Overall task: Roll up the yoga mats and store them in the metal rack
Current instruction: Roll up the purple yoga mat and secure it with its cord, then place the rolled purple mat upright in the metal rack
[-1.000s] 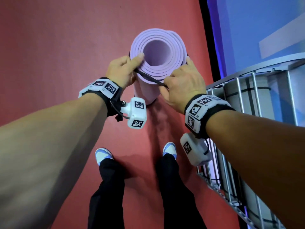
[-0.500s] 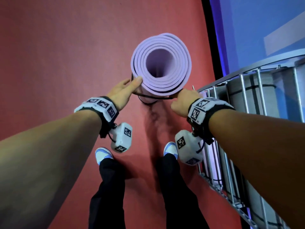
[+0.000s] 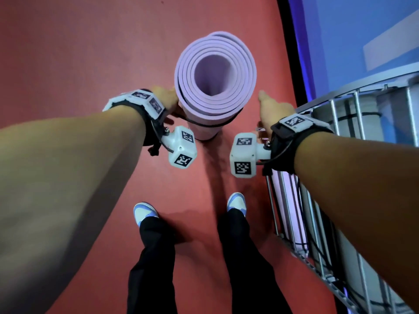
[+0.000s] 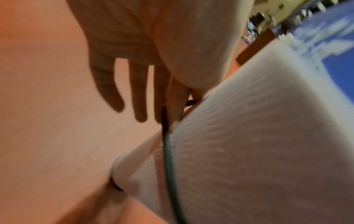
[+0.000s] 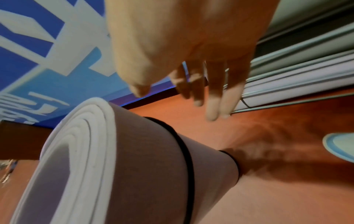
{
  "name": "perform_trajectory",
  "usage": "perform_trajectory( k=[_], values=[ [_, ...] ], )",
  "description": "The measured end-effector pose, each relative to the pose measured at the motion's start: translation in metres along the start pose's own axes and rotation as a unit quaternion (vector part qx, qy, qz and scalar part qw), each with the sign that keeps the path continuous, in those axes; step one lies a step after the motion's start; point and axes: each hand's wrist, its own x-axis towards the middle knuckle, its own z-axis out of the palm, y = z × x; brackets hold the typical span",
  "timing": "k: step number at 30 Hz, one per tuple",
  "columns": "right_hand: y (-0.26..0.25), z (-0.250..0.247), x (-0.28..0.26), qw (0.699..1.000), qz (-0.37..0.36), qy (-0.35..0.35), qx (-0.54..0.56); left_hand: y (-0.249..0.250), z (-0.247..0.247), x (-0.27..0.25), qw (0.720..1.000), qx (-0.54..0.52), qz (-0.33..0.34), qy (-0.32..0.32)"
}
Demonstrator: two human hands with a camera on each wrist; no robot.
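Red floor (image 3: 79,53): rolled lilac yoga mat (image 3: 215,71) stands upright on end, far centre. Metal rack (image 3: 322,223) stands right. Shoes (image 3: 145,213) planted near.

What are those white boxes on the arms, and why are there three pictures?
Those boxes are small cameras strapped to a person's wrists. The big picture comes from a camera on their head, looking down; the other two look along each hand. A rolled purple mat stands upright on the red floor, with a black band around it. The left hand touches the mat's side, fingers straight. The right hand is open beside it, holding nothing. The metal rack on the right holds more rolled mats.
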Motion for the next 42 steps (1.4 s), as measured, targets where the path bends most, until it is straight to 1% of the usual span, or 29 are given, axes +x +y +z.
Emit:
perform_trajectory(
  k=[1,2,4,5,6,8,9,10,11,12,14,15,17,18,19,20,21,23,24,25,27,29,30,32,34,35,38,40,42],
  values=[
    [-0.004,0.0,0.0,0.999,0.002,-0.02,0.045,0.002,-0.001,-0.002,0.999,-0.032,0.006,0.028],
    [-0.008,-0.001,0.003,0.996,-0.019,-0.046,0.07,0.005,-0.001,-0.002,0.997,-0.045,0.018,0.061],
    [-0.02,-0.001,0.0,0.992,-0.06,-0.076,0.077,0.011,-0.003,0.002,0.989,-0.031,0.061,0.131],
    [-0.023,-0.002,0.001,0.991,-0.077,-0.078,0.078,0.014,-0.001,0.003,0.985,-0.044,0.08,0.148],
    [-0.026,-0.003,0.0,0.989,-0.093,-0.084,0.083,0.016,0.0,0.004,0.981,-0.089,0.097,0.146],
    [-0.023,-0.005,-0.001,0.986,-0.119,-0.094,0.064,0.014,0.002,-0.002,0.971,-0.178,0.115,0.113],
    [-0.021,-0.008,0.0,0.986,-0.116,-0.103,0.058,0.012,0.003,-0.006,0.97,-0.196,0.12,0.082],
    [-0.016,-0.01,0.001,0.987,-0.11,-0.111,0.028,0.009,0.006,-0.014,0.977,-0.164,0.126,0.05],
    [-0.013,-0.014,0.002,0.986,-0.1,-0.129,-0.026,0.006,0.01,-0.022,0.987,-0.096,0.125,0.014],
    [-0.005,-0.017,0.002,0.982,-0.07,-0.16,-0.067,0.0,0.018,-0.03,0.993,-0.038,0.111,-0.019],
    [0.023,-0.008,-0.003,0.967,-0.001,-0.231,-0.11,-0.019,0.038,-0.045,0.996,0.028,0.008,-0.088],
    [0.039,-0.001,-0.006,0.962,0.023,-0.244,-0.123,-0.034,0.049,-0.05,0.991,0.05,-0.039,-0.116],
    [0.078,0.022,0.014,0.954,0.052,-0.264,-0.135,-0.078,0.072,-0.055,0.979,0.061,-0.097,-0.171],
    [0.099,0.034,0.02,0.945,0.071,-0.293,-0.128,-0.104,0.083,-0.057,0.974,0.047,-0.112,-0.19],
    [0.1,0.033,0.014,0.937,0.084,-0.314,-0.13,-0.121,0.088,-0.055,0.972,0.027,-0.117,-0.202],
    [0.108,0.033,0.005,0.937,0.1,-0.311,-0.122,-0.143,0.094,-0.053,0.968,0.0,-0.126,-0.216],
    [0.113,0.032,0.004,0.937,0.101,-0.312,-0.119,-0.149,0.096,-0.053,0.968,-0.016,-0.125,-0.218],
    [0.145,0.036,0.007,0.931,0.127,-0.322,-0.118,-0.168,0.101,-0.05,0.963,-0.024,-0.14,-0.231],
    [0.158,0.046,0.009,0.92,0.144,-0.348,-0.107,-0.175,0.102,-0.047,0.956,-0.027,-0.144,-0.253],
    [0.172,0.061,0.007,0.915,0.163,-0.351,-0.112,-0.183,0.104,-0.043,0.95,-0.022,-0.15,-0.272],
    [0.208,0.097,0.016,0.915,0.201,-0.331,-0.112,-0.202,0.108,-0.032,0.943,0.001,-0.182,-0.278],
    [0.235,0.128,0.023,0.93,0.208,-0.289,-0.092,-0.215,0.109,-0.015,0.936,0.054,-0.229,-0.261],
    [0.24,0.137,0.023,0.938,0.199,-0.272,-0.086,-0.218,0.109,-0.01,0.935,0.071,-0.237,-0.255],
    [0.242,0.147,0.017,0.946,0.18,-0.252,-0.098,-0.232,0.111,0.007,0.935,0.086,-0.237,-0.25],
    [0.255,0.153,0.013,0.95,0.172,-0.228,-0.123,-0.246,0.112,0.022,0.948,0.103,-0.203,-0.223],
    [0.261,0.155,0.01,0.953,0.171,-0.222,-0.113,-0.249,0.112,0.026,0.954,0.098,-0.187,-0.213],
    [0.27,0.156,0.011,0.965,0.137,-0.218,-0.051,-0.23,0.108,0.024,0.959,0.042,-0.17,-0.222],
    [0.257,0.142,0.008,0.973,0.111,-0.201,-0.02,-0.2,0.099,0.012,0.964,0.06,-0.147,-0.214],
    [0.23,0.113,-0.006,0.981,0.078,-0.179,0.016,-0.158,0.085,-0.009,0.969,0.075,-0.109,-0.207]
  ],
)
